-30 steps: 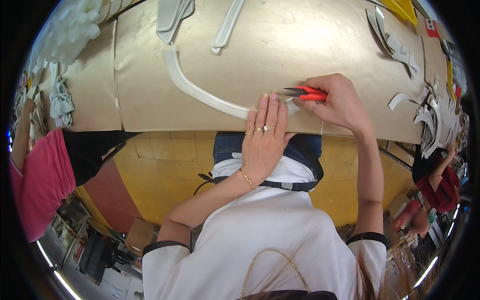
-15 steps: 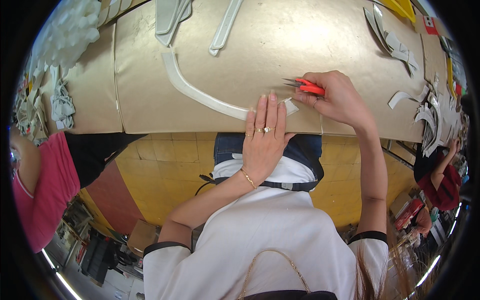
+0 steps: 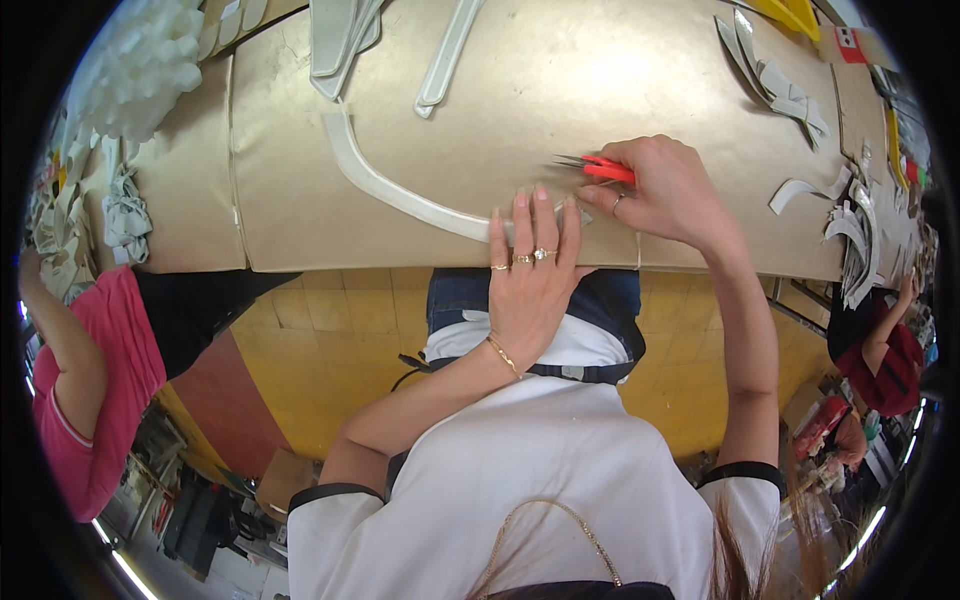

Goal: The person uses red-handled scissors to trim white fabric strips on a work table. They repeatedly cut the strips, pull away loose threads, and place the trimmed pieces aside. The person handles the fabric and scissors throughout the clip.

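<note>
A curved white strip point(image 3: 418, 209) lies on the table near its front edge. My left hand point(image 3: 528, 275) rests flat across the strip's right part, its fingers stretched out and covering some of it. Just right of those fingertips, my right hand point(image 3: 668, 190) is closed around red-handled thread snips point(image 3: 606, 168). The dark blades point left, above the table and beyond the strip's right end. That end is partly hidden by my fingers and blurred.
The table point(image 3: 480, 130) has a gold-coloured cover. Flat white pieces point(image 3: 340, 50) and a narrow white piece point(image 3: 449, 55) lie at the back. Curved strips point(image 3: 775, 85) and more strips point(image 3: 858, 235) lie right. A white bundle point(image 3: 140, 65) sits far left. Co-workers are at both sides.
The snips and my right hand have shifted slightly left and away from me. My left hand stays flat on the strip. The left co-worker's arm has moved.
</note>
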Demonstrator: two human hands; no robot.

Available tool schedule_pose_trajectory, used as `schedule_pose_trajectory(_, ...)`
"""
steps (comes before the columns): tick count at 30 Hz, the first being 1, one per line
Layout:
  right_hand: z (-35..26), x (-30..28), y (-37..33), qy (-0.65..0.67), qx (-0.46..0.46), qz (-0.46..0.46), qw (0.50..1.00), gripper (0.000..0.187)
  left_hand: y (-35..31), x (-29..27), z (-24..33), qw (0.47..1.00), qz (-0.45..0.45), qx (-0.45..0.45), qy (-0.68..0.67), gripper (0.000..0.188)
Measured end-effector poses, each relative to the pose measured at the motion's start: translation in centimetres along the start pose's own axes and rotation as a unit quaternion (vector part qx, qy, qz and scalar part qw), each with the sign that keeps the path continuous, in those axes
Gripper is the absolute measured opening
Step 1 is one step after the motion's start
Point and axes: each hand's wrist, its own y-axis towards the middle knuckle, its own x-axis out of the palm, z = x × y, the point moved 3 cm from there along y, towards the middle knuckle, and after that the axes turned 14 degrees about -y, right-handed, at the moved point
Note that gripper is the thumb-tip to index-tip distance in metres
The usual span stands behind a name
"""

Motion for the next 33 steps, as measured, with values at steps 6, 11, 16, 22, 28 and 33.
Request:
schedule_pose_trajectory(6,6.5,-4.0,-1.0,-0.08,0.048,-0.146,0.985,0.049,0.2,-0.6,-0.2,1.0,-0.016,0.01,0.01,0.086)
schedule_pose_trajectory(11,12.3,-8.7,-3.7,-0.092,0.097,0.019,0.991,0.054,0.3,-0.7,-0.4,1.0,-0.013,0.01,0.005,0.087)
schedule_pose_trajectory(16,13.2,-11.5,0.8,-0.064,0.114,0.189,0.973,0.051,0.2,-0.6,-0.9,0.999,-0.003,0.011,-0.047,0.083)
schedule_pose_trajectory(22,7.3,-5.1,2.0,-0.224,0.157,0.383,0.882,0.059,0.1,-0.5,-1.4,0.998,-0.001,0.021,-0.06,0.085)
schedule_pose_trajectory(28,0.8,2.2,-6.1,-0.143,0.073,0.263,0.951,0.036,0.0,-0.2,-2.0,0.996,0.013,0.04,-0.078,0.082)
schedule_pose_trajectory(33,-1.1,5.0,-6.9,-0.185,0.016,0.37,0.911,0.032,-0.1,0.0,-2.2,0.995,0.019,0.05,-0.088,0.079)
